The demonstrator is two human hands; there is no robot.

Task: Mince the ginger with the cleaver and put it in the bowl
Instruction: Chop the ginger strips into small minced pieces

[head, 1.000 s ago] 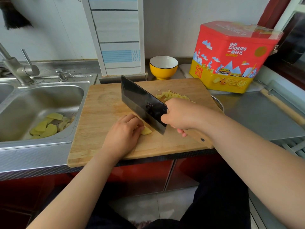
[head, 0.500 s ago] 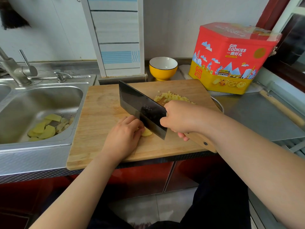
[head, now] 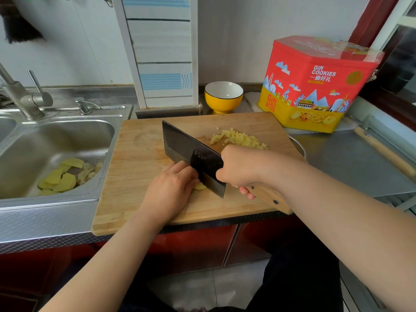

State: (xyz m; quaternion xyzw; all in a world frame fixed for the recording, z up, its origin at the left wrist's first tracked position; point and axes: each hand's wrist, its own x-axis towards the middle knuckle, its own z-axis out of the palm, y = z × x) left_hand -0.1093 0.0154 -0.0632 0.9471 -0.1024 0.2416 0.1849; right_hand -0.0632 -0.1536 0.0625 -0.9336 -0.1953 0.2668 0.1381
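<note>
My right hand (head: 239, 167) grips the wooden handle of the dark cleaver (head: 191, 154), whose edge rests on the wooden cutting board (head: 139, 176). A small yellow piece of ginger (head: 200, 186) lies against the blade, held down by the curled fingers of my left hand (head: 168, 192), which hide most of it. Behind the blade sits a pile of minced ginger (head: 239, 138). The yellow bowl (head: 223, 96), white inside, stands upright beyond the board's far edge.
A steel sink (head: 45, 140) on the left holds ginger peelings and slices (head: 63, 176), with a faucet (head: 20, 95) behind. A red and yellow cookie tin (head: 315, 86) stands at the back right. A wooden-handled tool (head: 387, 154) lies on the steel counter to the right.
The cleaver has come down a little and shifted slightly toward my left hand over the ginger piece. My left hand stays on the ginger.
</note>
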